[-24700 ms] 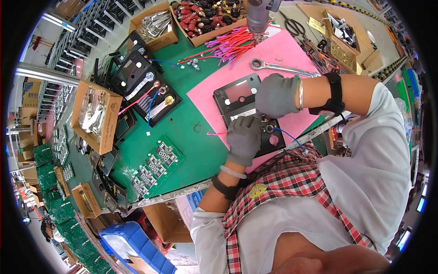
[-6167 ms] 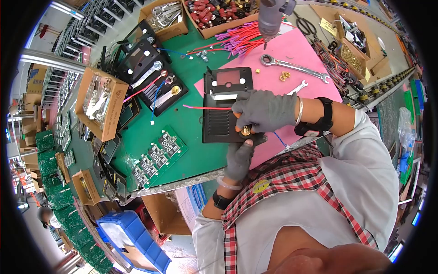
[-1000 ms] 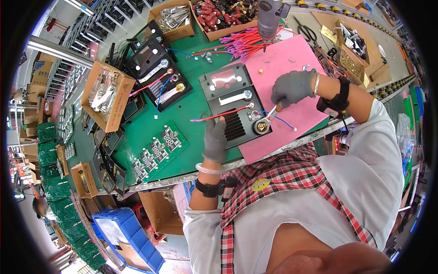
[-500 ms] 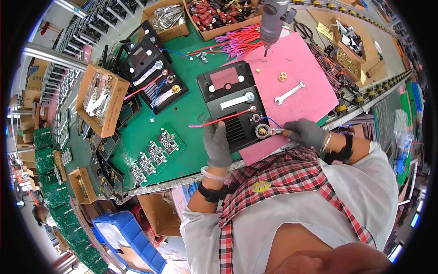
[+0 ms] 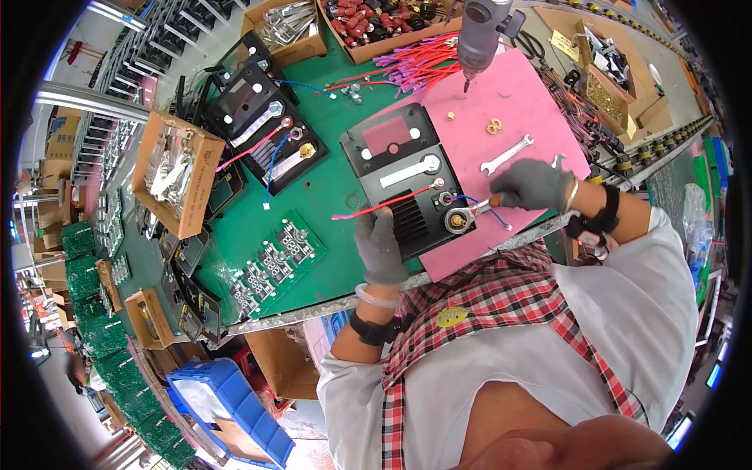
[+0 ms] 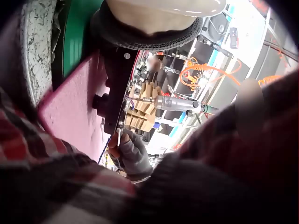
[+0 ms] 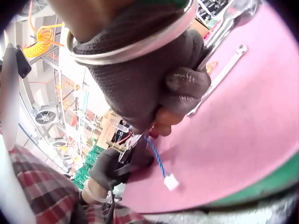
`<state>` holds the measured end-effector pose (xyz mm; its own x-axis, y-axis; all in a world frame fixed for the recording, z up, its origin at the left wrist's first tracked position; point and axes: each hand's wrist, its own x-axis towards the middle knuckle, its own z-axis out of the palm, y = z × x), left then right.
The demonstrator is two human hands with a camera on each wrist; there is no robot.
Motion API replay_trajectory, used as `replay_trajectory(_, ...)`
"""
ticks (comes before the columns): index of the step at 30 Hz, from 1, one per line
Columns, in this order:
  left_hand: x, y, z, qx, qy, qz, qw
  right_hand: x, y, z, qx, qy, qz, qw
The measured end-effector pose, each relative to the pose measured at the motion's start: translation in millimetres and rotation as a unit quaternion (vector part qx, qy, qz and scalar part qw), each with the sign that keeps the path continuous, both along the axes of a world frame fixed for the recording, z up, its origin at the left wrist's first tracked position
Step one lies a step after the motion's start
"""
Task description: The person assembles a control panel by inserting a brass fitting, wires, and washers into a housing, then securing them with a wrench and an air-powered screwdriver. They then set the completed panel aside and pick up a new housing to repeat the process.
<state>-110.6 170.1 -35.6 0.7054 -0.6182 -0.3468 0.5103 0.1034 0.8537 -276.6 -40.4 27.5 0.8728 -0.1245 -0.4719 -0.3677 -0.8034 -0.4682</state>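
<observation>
A black panel (image 5: 364,154) with a clear window, cooling ribs and a metal strip (image 5: 403,173) lies partly on the pink sheet (image 5: 548,94). My left hand (image 5: 381,251) grips its near left edge, thumb on top, fingers hidden. In my right hand (image 5: 536,186) is a combination wrench (image 7: 216,43), its shaft running through the fist. The ring end encircles a brass terminal (image 5: 457,222) at the panel's right corner. Across the ribs stretches a red wire (image 5: 384,207). A twisted blue wire (image 7: 159,161) with a white plug hangs by the right hand.
Beyond the right hand lie a smaller wrench (image 5: 507,154) and loose brass nuts (image 5: 493,125). A power screwdriver (image 5: 479,35) hangs over the sheet. Finished-looking panels (image 5: 262,133), green circuit boards (image 5: 274,262) and a cardboard box (image 5: 178,176) occupy the left side.
The wrench, earlier lying on the sheet, is now in my right hand. Its handle swung toward my body, then back away over the last second. My left hand stays at the panel's edge.
</observation>
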Motion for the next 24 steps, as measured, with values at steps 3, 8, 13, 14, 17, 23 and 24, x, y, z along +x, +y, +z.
replay_trajectory(3, -2.5, 2.6, -3.9, 0.035, -0.050, 0.023, 0.998, -13.5, 11.3, -8.4, 0.039, -0.026, -0.047, 0.998)
replay_trajectory(8, -4.8, 1.7, -9.6, 0.023, 0.008, 0.035, 0.999, -37.8, 39.0, -30.7, -0.017, -0.158, -0.119, 0.980)
replay_trajectory(13, -0.2, 1.5, -21.1, 0.053, 0.009, 0.021, 0.998, -26.0, 33.5, 3.5, -0.016, -0.152, -0.077, 0.985)
replay_trajectory(14, -0.7, 2.5, -24.7, 0.027, 0.021, 0.009, 0.999, -29.4, 29.8, 4.5, 0.046, -0.197, -0.121, 0.972)
replay_trajectory(17, -8.2, -2.2, -27.7, 0.014, 0.016, -0.049, 0.999, -36.8, -3.1, -2.0, 0.095, -0.386, -0.198, 0.896)
replay_trajectory(23, -8.8, -5.6, -6.5, 0.135, -0.266, -0.251, 0.921, -35.7, -89.5, -25.8, -0.067, -0.229, -0.360, 0.902)
replay_trajectory(24, 11.1, 2.6, -16.1, 0.165, -0.288, -0.341, 0.880, -32.8, -98.4, -31.1, -0.079, -0.242, -0.340, 0.905)
